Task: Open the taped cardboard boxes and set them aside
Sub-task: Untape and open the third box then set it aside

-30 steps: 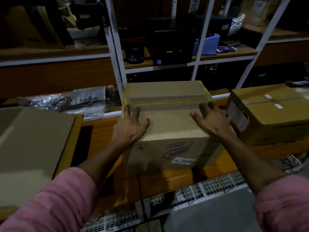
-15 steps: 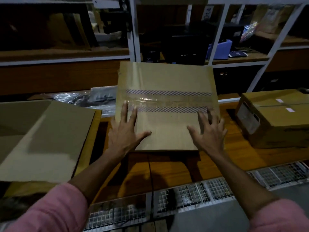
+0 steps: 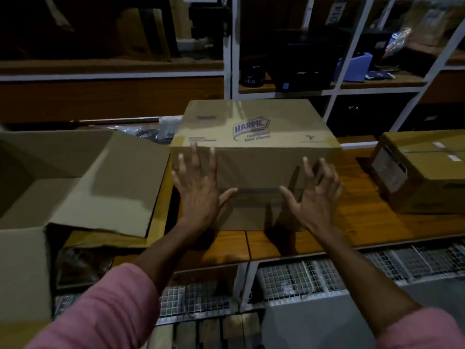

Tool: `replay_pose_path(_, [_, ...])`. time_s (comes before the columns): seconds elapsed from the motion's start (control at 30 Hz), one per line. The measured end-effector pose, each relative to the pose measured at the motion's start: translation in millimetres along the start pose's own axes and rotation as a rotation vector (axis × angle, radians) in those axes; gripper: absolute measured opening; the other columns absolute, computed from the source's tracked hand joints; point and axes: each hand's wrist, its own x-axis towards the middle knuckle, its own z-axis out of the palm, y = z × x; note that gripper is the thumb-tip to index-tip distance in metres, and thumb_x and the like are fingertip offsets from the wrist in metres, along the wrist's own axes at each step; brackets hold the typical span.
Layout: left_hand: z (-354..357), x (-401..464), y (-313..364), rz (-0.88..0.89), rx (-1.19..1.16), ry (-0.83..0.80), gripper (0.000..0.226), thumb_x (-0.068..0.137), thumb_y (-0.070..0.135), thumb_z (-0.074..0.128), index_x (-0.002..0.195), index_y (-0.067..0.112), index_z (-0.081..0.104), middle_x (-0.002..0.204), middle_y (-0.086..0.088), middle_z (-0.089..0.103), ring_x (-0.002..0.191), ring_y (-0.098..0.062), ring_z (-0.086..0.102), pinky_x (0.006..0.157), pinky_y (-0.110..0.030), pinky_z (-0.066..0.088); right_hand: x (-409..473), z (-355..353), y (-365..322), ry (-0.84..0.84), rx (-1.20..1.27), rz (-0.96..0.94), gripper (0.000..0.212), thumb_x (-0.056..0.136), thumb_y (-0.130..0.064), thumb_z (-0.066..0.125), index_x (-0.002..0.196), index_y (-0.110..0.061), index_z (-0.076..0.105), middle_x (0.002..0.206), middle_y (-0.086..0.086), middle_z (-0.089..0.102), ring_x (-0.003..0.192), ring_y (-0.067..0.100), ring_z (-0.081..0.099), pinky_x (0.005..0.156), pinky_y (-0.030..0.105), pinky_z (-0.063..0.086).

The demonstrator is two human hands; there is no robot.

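Note:
A brown Harpic cardboard box [image 3: 254, 137] stands on the wooden shelf [image 3: 352, 230] straight ahead. Its taped seam now faces me, low on the near side, and the printed panel is on top. My left hand [image 3: 198, 187] lies flat on that near face at the left, fingers spread. At the right of the same face, my right hand [image 3: 314, 195] has its fingers apart, touching or just off the cardboard. Neither hand grips anything. An opened box [image 3: 83, 182] with raised flaps sits at the left. A taped box [image 3: 422, 172] sits at the right.
White metal racking [image 3: 227, 46] rises behind the boxes, its upper shelves holding dark items and a blue object [image 3: 354, 68]. Crumpled clear plastic [image 3: 153, 129] lies behind the opened box. A wire mesh shelf [image 3: 302, 280] runs below the wooden shelf's front edge.
The Harpic box has been tipped over away from me: the taped face that was on top now faces me and the printed side is up. Both hands stayed on the taped face.

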Motion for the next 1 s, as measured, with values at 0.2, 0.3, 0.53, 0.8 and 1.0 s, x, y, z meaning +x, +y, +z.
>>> replay_pose_path(0.2, [-37.1,44.8,-3.9,-0.017,0.017,-0.088,0.082,0.093,0.079,0.013,0.161,0.034,0.011,0.170,-0.008,0.009,0.154,-0.043,0.002,0.115,-0.075,0.007,54.4,-41.9,-16.2,-0.017,0.027,-0.006,0.075,0.089,-0.078,0.026,0.147,-0.033,0.042,0.155,0.008,0.029,0.145,0.037,0.020,0.112,0.066,0.026])
replay_pose_path(0.3, [-43.6,73.5,-13.3,-0.011,0.048,-0.153,0.080,0.092,0.080,0.010,0.157,0.037,0.023,0.168,-0.010,0.017,0.153,-0.046,0.004,0.113,-0.077,0.005,85.4,-47.0,-17.8,-0.158,0.016,0.027,0.070,0.091,-0.080,0.021,0.141,-0.039,0.047,0.158,0.005,0.029,0.148,0.037,0.015,0.113,0.066,0.024])
replay_pose_path(0.53, [-38.7,146.4,-32.9,-0.150,-0.043,-0.340,0.089,0.081,0.092,0.013,0.149,0.039,0.037,0.168,-0.012,0.017,0.147,-0.054,0.019,0.113,-0.076,0.015,148.0,-36.9,-17.5,-0.380,-0.058,0.108,0.081,0.087,-0.086,0.021,0.147,-0.035,0.042,0.165,0.008,0.022,0.146,0.048,0.023,0.110,0.072,0.023])
replay_pose_path(0.8, [-26.8,170.0,-41.0,-0.096,-0.062,-0.393,0.105,0.073,0.100,0.011,0.156,0.037,0.026,0.167,-0.005,0.016,0.145,-0.050,0.028,0.108,-0.072,0.032,182.1,-14.3,-0.4,-0.417,-0.065,0.056,0.104,0.073,-0.099,0.006,0.151,-0.037,0.035,0.164,0.012,0.024,0.143,0.050,0.030,0.110,0.067,0.032])
replay_pose_path(1.0, [-42.1,120.7,-40.0,-0.036,-0.078,-0.268,0.094,0.082,0.093,0.020,0.156,0.034,0.024,0.169,-0.004,0.014,0.142,-0.046,0.036,0.113,-0.065,0.029,132.5,-45.8,-10.0,-0.276,-0.007,0.016,0.083,0.084,-0.089,0.030,0.148,-0.037,0.039,0.164,0.005,0.021,0.140,0.050,0.032,0.105,0.063,0.037])
